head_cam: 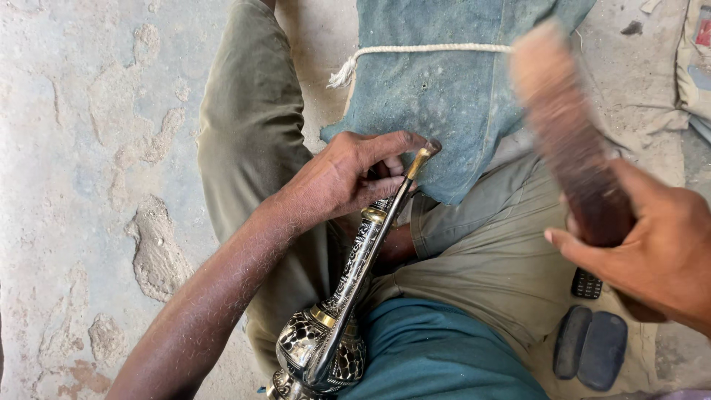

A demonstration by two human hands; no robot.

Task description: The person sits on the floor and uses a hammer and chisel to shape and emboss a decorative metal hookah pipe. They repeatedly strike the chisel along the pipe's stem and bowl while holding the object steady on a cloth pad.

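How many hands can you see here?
2: the left hand grips the neck of the engraved metal vase at centre; the right hand holds a blurred wooden tool at right.

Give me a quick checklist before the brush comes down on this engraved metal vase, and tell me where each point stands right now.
1. Left hand grips the neck of the engraved vase: ok.
2. Vase braced on the lap, neck tip against the blue-green cloth: ok.
3. Right hand holds the brush: ok.
4. Brush touching the vase: not ok, raised and apart.
5. Brush bristle condition: cannot tell, blurred.
6. Left fingers away from the neck tip: not ok, right beside it.
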